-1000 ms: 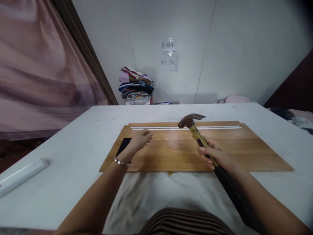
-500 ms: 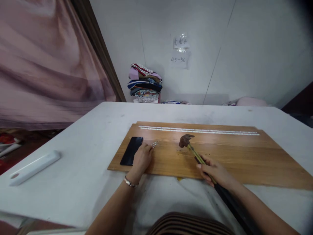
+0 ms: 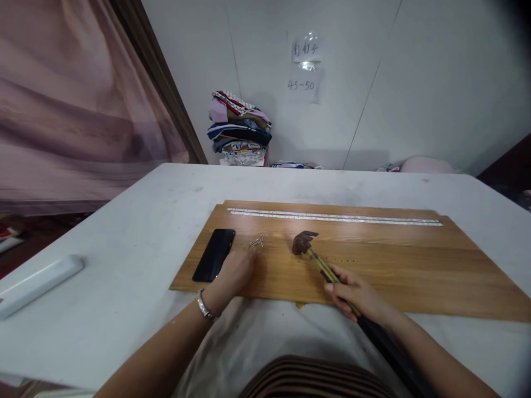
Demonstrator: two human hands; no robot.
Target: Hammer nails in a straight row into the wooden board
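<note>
My right hand (image 3: pixel 348 290) is wrapped round the handle of a claw hammer (image 3: pixel 321 263). The hammer's rusty head hangs just over or rests on a wooden board (image 3: pixel 398 282); which of the two I cannot tell. A row of small dark marks runs across the board to the right of the head. My left hand (image 3: pixel 237 268) is low over the board's left part, fingers curled, beside a small pile of nails (image 3: pixel 257 241). Its fingertips are mostly hidden, and what they pinch is too small to make out. A silvery bracelet circles that wrist.
A black phone (image 3: pixel 214 255) lies on the board, left of my left hand. Two pale strips (image 3: pixel 332 217) run along the board's far side. On the white table (image 3: pixel 124 232) at left lies a long white object (image 3: pixel 41 284). Folded clothes (image 3: pixel 240 130) are stacked by the wall.
My left hand has curled further in beside the nails. The hammer head has shifted slightly left and stays low over the board. The whole view has moved a little.
</note>
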